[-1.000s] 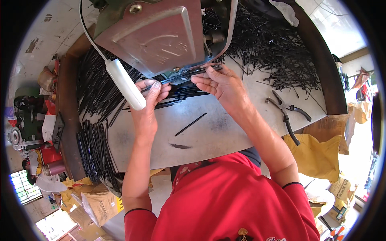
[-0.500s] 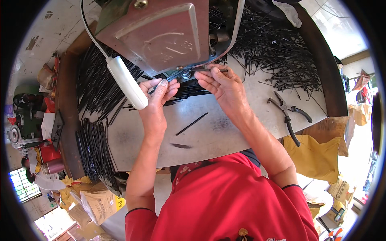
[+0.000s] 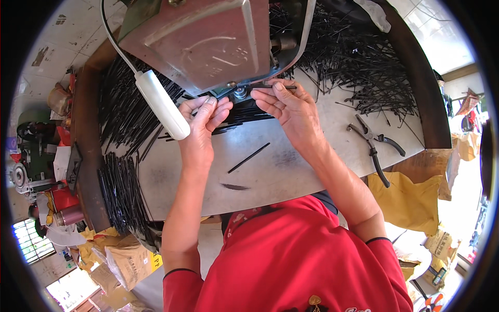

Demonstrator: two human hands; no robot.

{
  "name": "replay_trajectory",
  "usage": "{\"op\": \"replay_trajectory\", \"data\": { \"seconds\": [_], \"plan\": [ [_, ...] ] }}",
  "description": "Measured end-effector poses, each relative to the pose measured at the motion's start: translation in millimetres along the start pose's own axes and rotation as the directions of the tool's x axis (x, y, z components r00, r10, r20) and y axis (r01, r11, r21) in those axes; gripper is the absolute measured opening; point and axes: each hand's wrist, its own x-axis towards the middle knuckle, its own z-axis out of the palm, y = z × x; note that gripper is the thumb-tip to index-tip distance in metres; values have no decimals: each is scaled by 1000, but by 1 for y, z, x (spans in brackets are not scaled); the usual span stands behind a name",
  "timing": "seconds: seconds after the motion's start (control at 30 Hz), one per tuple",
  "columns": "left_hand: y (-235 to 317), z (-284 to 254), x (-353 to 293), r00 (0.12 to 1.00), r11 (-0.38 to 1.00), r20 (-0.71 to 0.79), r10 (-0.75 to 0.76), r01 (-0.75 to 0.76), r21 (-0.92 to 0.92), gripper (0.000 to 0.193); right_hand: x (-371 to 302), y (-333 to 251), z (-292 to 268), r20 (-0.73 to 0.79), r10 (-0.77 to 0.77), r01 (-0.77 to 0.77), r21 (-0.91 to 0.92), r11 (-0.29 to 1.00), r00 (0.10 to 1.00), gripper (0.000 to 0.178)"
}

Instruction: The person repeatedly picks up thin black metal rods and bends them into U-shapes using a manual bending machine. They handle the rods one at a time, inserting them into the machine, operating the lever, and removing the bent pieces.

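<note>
Thumb and fingers of my left hand (image 3: pixel 201 122) pinch a thin dark strip (image 3: pixel 224 93), mostly hidden by the fingers and reaching toward the small round metal part under the machine head (image 3: pixel 208 47). My right hand (image 3: pixel 293 112) is closed on a short black rod (image 3: pixel 262 86), held roughly level on the right side of that round part (image 3: pixel 240 93). The inner ends of both pieces lie close to the machine, and I cannot tell whether they touch it. Another short black rod (image 3: pixel 249 157) lies loose on the metal table (image 3: pixel 291 177) below my hands.
Piles of black rods (image 3: pixel 125 187) cover the table's left side, with more tangled rods (image 3: pixel 353 67) at the back right. Pliers (image 3: pixel 371 143) lie open at the right. A white lamp-like bar (image 3: pixel 162 105) hangs beside my left hand. A raised dark rim (image 3: pixel 434 99) borders the table.
The strip's end that stuck out below my left thumb no longer shows. Both hands stay close to the machine, with only slight shifts. The loose rod on the table has not moved.
</note>
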Motion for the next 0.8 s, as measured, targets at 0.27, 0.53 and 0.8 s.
{"op": "replay_trajectory", "data": {
  "seconds": [0.27, 0.53, 0.8],
  "plan": [
    [15, -3, 12, 998, 988, 43, -34, 27, 154, 16, 19, -20, -2, 27, 98, -97, -55, 994, 995, 24],
    [1, 7, 8, 993, 1000, -119, 0, 0, 0, 25, 8, -23, 4, -35, 107, -108, -34, 994, 994, 19],
    [-1, -33, 15, 990, 943, -93, -109, 73, -326, 20, -25, -83, -65, 284, -437, 242, -959, -150, 854, 13]
  ]
}}
